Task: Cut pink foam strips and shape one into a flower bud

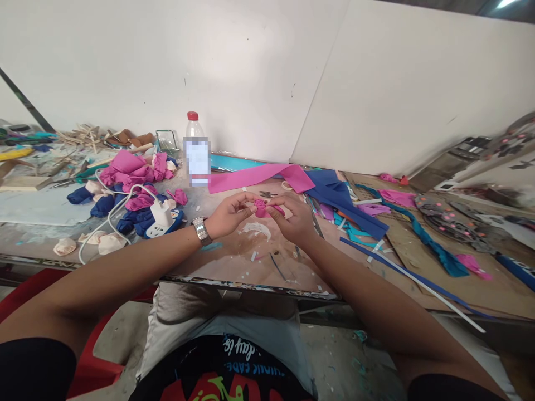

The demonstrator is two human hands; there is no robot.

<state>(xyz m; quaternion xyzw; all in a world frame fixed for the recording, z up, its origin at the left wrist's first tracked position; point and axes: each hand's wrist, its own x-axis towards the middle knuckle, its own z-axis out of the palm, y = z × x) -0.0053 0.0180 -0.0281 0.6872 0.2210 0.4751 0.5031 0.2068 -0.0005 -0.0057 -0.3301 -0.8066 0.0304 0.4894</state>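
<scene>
Above the worktable [234, 267], a small pink rose rolled from a strip of thin material [261, 207] sits between my two hands. My left hand [230, 214], with a metal watch [202, 231] at the wrist, pinches its left side. Thumb and finger of my right hand [296, 220] grip the right side, where a bit of pink strip shows by the fingers. Just behind lies a long pink strip [259, 177], beside folded dark blue material [346, 203].
At left are pink and blue rolled flowers [129, 167], a power strip [165, 225] with a white cable, and cream flowers [111, 242]. A red-capped bottle [194, 128] stands behind. On the right lie a white stick [438, 302], a teal strip [422, 236] and cardboard [480, 289].
</scene>
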